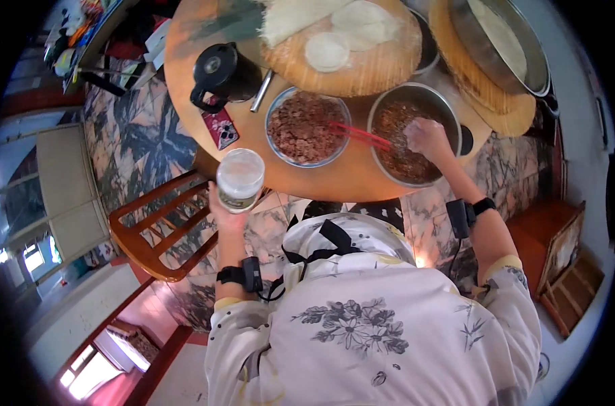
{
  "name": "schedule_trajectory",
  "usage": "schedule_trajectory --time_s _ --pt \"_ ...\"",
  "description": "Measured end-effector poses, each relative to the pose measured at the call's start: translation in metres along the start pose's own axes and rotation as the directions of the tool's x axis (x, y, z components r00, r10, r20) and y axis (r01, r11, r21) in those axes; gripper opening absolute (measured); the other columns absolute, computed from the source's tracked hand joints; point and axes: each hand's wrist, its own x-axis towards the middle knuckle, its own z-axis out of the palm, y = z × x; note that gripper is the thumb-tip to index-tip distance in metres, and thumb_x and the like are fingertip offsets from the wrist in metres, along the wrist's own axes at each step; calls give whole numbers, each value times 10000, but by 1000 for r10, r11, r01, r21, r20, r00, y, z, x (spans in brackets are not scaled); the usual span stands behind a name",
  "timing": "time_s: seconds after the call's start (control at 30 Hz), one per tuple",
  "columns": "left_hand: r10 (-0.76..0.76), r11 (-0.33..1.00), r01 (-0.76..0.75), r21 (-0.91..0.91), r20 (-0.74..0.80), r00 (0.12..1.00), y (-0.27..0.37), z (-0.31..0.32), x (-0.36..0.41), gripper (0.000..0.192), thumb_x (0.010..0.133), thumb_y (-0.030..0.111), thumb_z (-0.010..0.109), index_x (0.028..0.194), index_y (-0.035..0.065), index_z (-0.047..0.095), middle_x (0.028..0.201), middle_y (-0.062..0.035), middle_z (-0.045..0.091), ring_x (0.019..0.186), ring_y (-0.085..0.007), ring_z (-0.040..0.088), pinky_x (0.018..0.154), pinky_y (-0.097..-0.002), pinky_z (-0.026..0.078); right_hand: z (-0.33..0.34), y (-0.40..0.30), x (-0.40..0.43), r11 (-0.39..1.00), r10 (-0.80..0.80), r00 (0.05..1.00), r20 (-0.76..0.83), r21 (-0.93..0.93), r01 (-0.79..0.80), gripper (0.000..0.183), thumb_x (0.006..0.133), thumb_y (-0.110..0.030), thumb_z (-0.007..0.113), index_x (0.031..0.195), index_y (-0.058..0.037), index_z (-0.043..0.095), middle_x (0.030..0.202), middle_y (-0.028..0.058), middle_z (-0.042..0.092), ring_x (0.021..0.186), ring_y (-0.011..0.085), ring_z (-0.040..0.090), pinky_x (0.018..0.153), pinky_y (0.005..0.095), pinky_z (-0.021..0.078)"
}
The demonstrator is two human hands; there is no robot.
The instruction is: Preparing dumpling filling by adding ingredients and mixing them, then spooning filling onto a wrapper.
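Observation:
My left hand grips a clear plastic jar with white stuff inside, in front of the table's near edge. Over a steel pot of brown, reddish-flecked filling, my right hand is closed, whitish at the fingers; whether it holds anything is hidden. Red chopsticks reach from the ground-meat bowl towards the pot. That blue-rimmed bowl of brown ground meat stands left of the pot. Behind them, a round wooden board bears a stack of thin white wrappers and a cloth.
At the left of the round table are a black lidded pitcher, a phone and a metal rod. A large steel pan and more boards stand at the right. A wooden chair is at the left.

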Motion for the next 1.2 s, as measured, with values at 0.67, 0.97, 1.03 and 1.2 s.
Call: schedule_trajectory --time_s 0.67,0.97,1.03,1.2 --pt "616 778 -586 226 -459 640 -43 -8 161 305 994 204 651 1151 -47 578 1080 -124 655 925 -235 647 792 -355 557 -11 -20 -37 995 2 1000 -5 102 -2 118 874 65 583 957 61 667 779 85 686 657 169 661 574 336 519" --pt "454 875 -334 349 -356 817 -29 -19 139 237 1016 179 601 1136 -24 620 995 -117 688 801 -195 669 656 -306 548 -1 -21 -26 915 -299 941 -160 -327 236 141 898 -24 613 1037 -16 635 799 210 666 738 355 686 629 448 513" --pt "345 912 -217 350 -363 866 -26 -29 119 159 1017 200 612 979 48 634 832 -48 632 705 -117 577 620 -251 487 3 -19 -22 812 -395 906 -150 -518 268 209 890 -27 606 1098 -31 598 816 224 668 773 414 678 645 502 511" --pt "2 889 91 449 -204 979 -27 -15 56 142 1008 221 620 976 86 649 825 12 640 688 -74 569 601 -220 465 13 -21 -9 747 -430 879 -208 -628 217 290 871 -61 617 1152 -30 554 798 247 651 783 467 644 657 557 503"
